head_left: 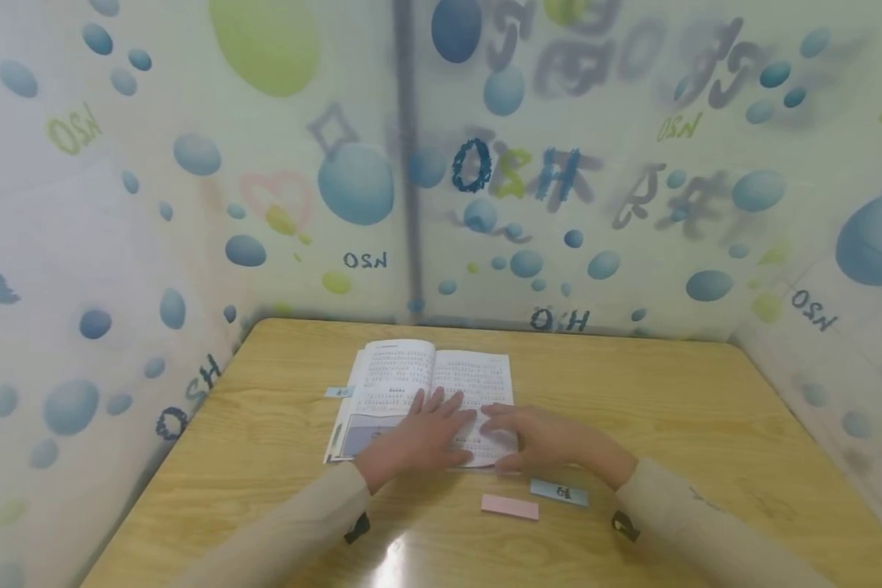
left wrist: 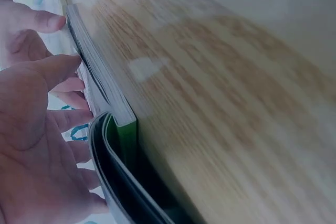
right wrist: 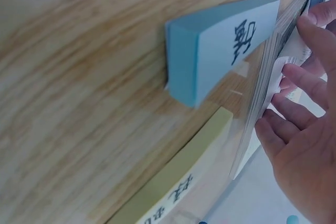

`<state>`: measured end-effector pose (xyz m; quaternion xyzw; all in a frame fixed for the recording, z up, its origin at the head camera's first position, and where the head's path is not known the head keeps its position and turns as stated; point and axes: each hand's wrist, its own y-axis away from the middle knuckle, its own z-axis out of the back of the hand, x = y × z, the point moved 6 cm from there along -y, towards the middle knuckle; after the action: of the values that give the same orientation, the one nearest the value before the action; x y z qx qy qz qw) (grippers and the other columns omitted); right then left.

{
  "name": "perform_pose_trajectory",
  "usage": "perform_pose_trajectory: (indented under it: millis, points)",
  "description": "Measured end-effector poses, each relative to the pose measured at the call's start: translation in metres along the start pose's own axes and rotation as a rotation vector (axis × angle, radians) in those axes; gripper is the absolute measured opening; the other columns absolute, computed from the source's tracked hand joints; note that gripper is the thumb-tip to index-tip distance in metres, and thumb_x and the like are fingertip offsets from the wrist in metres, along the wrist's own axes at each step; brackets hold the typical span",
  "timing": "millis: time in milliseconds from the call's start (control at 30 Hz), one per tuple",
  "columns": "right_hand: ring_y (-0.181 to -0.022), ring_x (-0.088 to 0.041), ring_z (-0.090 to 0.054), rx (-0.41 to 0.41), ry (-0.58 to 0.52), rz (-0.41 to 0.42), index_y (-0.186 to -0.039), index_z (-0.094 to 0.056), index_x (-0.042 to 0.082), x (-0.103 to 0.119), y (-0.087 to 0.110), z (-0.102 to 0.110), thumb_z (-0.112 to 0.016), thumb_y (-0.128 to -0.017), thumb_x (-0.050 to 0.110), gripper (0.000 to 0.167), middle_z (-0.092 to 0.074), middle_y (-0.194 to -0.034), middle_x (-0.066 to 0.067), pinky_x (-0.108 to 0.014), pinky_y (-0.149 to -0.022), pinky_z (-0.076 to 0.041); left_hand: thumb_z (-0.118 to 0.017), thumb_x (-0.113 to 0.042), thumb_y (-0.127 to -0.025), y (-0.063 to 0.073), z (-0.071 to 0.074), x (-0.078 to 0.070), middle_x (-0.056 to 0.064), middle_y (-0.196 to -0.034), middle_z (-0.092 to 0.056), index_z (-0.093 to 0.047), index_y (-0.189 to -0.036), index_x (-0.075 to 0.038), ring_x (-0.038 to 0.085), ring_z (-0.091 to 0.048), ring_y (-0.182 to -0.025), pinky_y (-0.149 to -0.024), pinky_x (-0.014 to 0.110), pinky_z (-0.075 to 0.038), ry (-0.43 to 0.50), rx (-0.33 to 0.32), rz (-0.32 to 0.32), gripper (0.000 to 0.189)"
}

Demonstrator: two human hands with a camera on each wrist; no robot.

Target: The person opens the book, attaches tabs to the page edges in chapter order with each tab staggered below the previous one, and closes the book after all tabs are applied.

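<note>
Hands, two: one left hand and one right hand. Sleeves, two, one behind each hand. Open book, one, showing two facing pages. Table, one. Paper pads, three: one blue pad, one pink pad and, in the right wrist view, one yellow pad. Blue label at the book's left edge, one. Small dark pieces at the sleeves, two.

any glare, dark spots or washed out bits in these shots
Head view: white glare on the table near the bottom edge, print in the book too small to read; left wrist view: washed-out upper right, dark shadow low centre; right wrist view: small bright glare at top left.
</note>
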<state>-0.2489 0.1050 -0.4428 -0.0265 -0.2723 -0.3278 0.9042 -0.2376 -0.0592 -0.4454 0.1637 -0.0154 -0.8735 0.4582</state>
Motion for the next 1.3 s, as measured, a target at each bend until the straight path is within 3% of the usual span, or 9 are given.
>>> perform_pose_trajectory:
  millis: [233, 367, 567, 833, 1033, 1167, 1300]
  points:
    - [-0.14, -0.03, -0.043, -0.007, 0.036, -0.005, -0.136, -0.063, 0.01, 0.005, 0.001, 0.0, -0.075, -0.091, 0.013, 0.047, -0.043, -0.156, -0.011, -0.044, -0.111, -0.039, -0.061, -0.06, -0.095, -0.005, -0.004, -0.001, 0.017, -0.165, -0.021, -0.04, -0.157, -0.018, 0.044, -0.017, -0.149, -0.118, 0.06, -0.006, -0.015, 0.017, -0.005, 0.079]
    - [-0.14, -0.03, -0.042, -0.034, 0.058, -0.022, -0.14, -0.06, 0.01, 0.005, 0.002, 0.001, -0.073, -0.092, 0.011, 0.049, -0.045, -0.155, -0.011, -0.045, -0.111, -0.038, -0.064, -0.065, -0.09, -0.005, -0.004, -0.001, 0.018, -0.165, -0.021, -0.039, -0.157, -0.017, 0.045, -0.017, -0.148, -0.118, 0.061, -0.007, -0.027, 0.015, -0.024, 0.087]
    - [-0.14, -0.03, -0.042, -0.083, 0.085, -0.039, -0.143, -0.057, 0.009, 0.003, 0.0, 0.0, -0.072, -0.095, 0.012, 0.051, -0.047, -0.152, -0.009, -0.046, -0.112, -0.037, -0.068, -0.061, -0.09, -0.003, -0.003, -0.002, 0.019, -0.164, -0.021, -0.039, -0.157, -0.015, 0.046, -0.017, -0.148, -0.118, 0.061, -0.007, -0.014, 0.02, -0.042, 0.085]
    - [-0.133, -0.03, -0.051, -0.159, 0.125, -0.024, -0.132, -0.063, 0.007, 0.002, -0.008, 0.005, -0.074, -0.093, 0.01, 0.041, -0.058, -0.142, -0.011, -0.044, -0.109, -0.041, -0.066, -0.051, -0.095, -0.003, -0.004, -0.001, 0.016, -0.165, -0.023, -0.033, -0.16, -0.013, 0.044, -0.018, -0.148, -0.118, 0.06, -0.008, 0.001, 0.007, -0.051, 0.082]
    - [-0.134, -0.031, -0.05, -0.239, 0.153, -0.015, -0.135, -0.06, 0.004, -0.003, -0.006, 0.014, -0.075, -0.093, 0.013, 0.045, -0.057, -0.142, -0.013, -0.045, -0.11, -0.039, -0.068, -0.037, -0.093, -0.006, -0.001, -0.002, 0.018, -0.163, -0.028, -0.026, -0.161, -0.008, 0.045, -0.024, -0.146, -0.118, 0.06, -0.013, 0.015, -0.05, -0.062, 0.085]
    - [-0.136, -0.034, -0.047, -0.342, 0.119, 0.02, -0.14, -0.056, 0.001, -0.005, 0.004, 0.03, -0.073, -0.094, 0.014, 0.051, -0.052, -0.146, -0.017, -0.049, -0.111, -0.037, -0.069, -0.03, -0.092, -0.008, 0.005, 0.003, 0.021, -0.159, -0.033, -0.026, -0.159, -0.004, 0.048, -0.032, -0.142, -0.115, 0.062, -0.021, 0.03, -0.133, -0.08, 0.083]
    - [-0.134, -0.037, -0.049, -0.464, 0.09, 0.057, -0.14, -0.055, -0.001, -0.01, 0.018, 0.049, -0.072, -0.095, 0.011, 0.05, -0.054, -0.145, -0.019, -0.052, -0.109, -0.039, -0.067, -0.023, -0.093, -0.002, 0.02, 0.011, 0.024, -0.157, -0.036, -0.025, -0.158, 0.0, 0.051, -0.034, -0.139, -0.114, 0.061, -0.026, 0.103, -0.213, -0.099, 0.081]
